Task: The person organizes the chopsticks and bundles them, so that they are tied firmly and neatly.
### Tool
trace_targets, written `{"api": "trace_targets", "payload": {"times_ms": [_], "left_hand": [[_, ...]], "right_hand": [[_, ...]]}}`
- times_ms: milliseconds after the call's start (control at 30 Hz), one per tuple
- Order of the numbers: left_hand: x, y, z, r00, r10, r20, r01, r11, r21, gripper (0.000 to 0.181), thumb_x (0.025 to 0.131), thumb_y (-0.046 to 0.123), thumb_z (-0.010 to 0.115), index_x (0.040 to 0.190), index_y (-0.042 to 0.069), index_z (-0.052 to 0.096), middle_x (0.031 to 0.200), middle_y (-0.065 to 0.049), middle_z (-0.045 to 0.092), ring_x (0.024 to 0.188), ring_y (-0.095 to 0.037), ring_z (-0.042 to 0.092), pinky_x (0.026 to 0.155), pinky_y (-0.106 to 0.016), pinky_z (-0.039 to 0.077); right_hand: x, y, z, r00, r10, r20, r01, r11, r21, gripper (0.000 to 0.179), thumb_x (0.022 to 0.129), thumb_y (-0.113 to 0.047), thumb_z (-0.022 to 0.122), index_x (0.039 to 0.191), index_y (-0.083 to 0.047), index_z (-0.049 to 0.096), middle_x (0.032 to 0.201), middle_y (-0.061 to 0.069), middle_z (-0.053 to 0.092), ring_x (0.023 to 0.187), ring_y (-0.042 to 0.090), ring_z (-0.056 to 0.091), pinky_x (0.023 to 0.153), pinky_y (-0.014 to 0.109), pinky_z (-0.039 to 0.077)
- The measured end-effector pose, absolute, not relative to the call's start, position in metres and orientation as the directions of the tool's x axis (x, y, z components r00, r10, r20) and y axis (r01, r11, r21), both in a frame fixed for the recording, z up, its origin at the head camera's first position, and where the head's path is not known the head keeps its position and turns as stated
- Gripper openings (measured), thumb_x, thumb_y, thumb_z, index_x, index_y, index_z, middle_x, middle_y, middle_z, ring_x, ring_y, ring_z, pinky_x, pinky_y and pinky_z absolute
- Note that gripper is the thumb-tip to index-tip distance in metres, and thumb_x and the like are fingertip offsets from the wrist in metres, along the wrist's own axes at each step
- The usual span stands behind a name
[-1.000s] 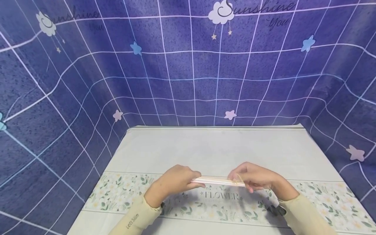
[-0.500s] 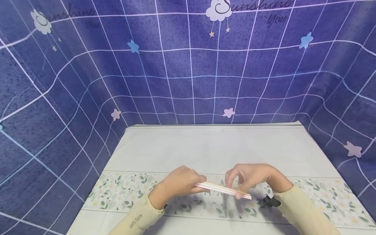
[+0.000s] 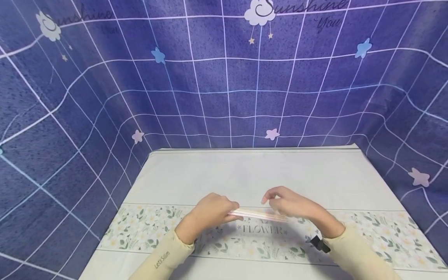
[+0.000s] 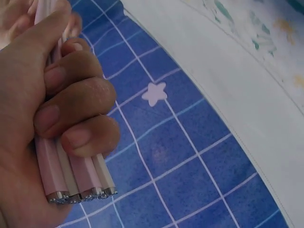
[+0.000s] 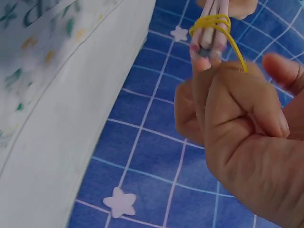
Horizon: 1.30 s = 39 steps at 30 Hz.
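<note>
My left hand grips one end of a bundle of slim pink and cream pencil-like sticks, held above the table. In the left wrist view its fingers curl round the sticks, whose near ends look silvery. A yellow rubber band is wound more than once round the bundle's other end, seen in the right wrist view. One strand stretches from there to my right hand, where it is hooked on a curled finger. Part of that strand is hidden behind the finger. The right fingertips are apart from the sticks, some blurred.
A white tablecloth with a flowered band and the word FLOWER covers the table. Behind and at both sides hangs a blue gridded curtain with stars and clouds. A small black piece sits by the right cuff.
My right hand has come up and away from the bundle's end, drawing the band. The bundle tipped down at the right, then came back nearly level; the left hand keeps its grip.
</note>
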<state>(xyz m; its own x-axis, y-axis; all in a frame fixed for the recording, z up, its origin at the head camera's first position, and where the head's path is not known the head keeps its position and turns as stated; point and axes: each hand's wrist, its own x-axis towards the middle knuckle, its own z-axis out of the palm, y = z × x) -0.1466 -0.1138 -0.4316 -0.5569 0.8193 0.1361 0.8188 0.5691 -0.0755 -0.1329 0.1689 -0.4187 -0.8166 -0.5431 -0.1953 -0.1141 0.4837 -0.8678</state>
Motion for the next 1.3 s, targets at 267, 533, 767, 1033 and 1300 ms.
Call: {"api": "trace_targets", "payload": {"times_ms": [267,533,767,1033,1300], "left_hand": [[-0.150,-0.116,-0.436,-0.653,0.755,0.057,0.756,0.654,-0.007,0.040,0.094,0.059,0.052,0.074,0.025,0.056,0.055,0.014,0.045,0.048,-0.002,0.037,0.050,-0.022,0.038],[-0.161,-0.126,-0.441,-0.785,0.619,0.034,0.618,0.777,0.119,0.040,0.097,0.056,0.051,0.092,0.021,0.070,0.059,0.013,0.050,0.050,-0.004,0.044,0.053,-0.025,0.042],[-0.162,-0.127,-0.439,-0.808,0.587,0.049,0.588,0.800,0.120,0.038,0.097,0.055,0.051,0.078,0.023,0.059,0.057,0.010,0.045,0.049,-0.007,0.041,0.050,-0.026,0.038],[-0.159,-0.130,-0.429,-0.794,0.600,0.099,0.608,0.790,0.082,0.039,0.097,0.057,0.050,0.080,0.023,0.058,0.056,0.012,0.042,0.047,-0.005,0.038,0.046,-0.023,0.035],[-0.157,-0.132,-0.422,-0.784,0.603,0.149,0.614,0.788,0.048,0.040,0.096,0.059,0.050,0.077,0.024,0.056,0.055,0.013,0.042,0.047,-0.004,0.038,0.045,-0.023,0.034]], "right_hand": [[-0.126,0.163,-0.410,-0.888,-0.455,-0.065,-0.066,0.266,-0.962,0.012,0.094,0.001,0.043,0.105,0.003,0.049,0.078,0.007,0.047,0.046,0.009,0.043,0.042,0.023,0.039],[-0.096,0.160,-0.416,-0.953,-0.265,0.145,-0.238,0.363,-0.901,0.026,0.084,0.008,0.056,0.101,-0.012,0.058,0.107,0.010,0.059,0.081,0.017,0.068,0.070,0.029,0.053],[-0.086,0.155,-0.434,-0.923,-0.149,0.355,-0.382,0.252,-0.889,0.032,0.077,0.018,0.060,0.089,-0.012,0.061,0.099,0.003,0.054,0.088,0.019,0.062,0.086,0.028,0.057],[-0.096,0.163,-0.453,-0.995,-0.073,0.070,-0.078,0.117,-0.990,0.007,0.088,0.002,0.063,0.095,0.000,0.062,0.110,0.016,0.055,0.065,0.024,0.069,0.056,0.034,0.058],[-0.109,0.169,-0.462,-0.981,-0.158,-0.108,0.091,0.114,-0.989,0.033,0.087,-0.019,0.075,0.110,0.003,0.067,0.077,0.015,0.071,0.038,0.017,0.052,0.039,0.026,0.041]]}}
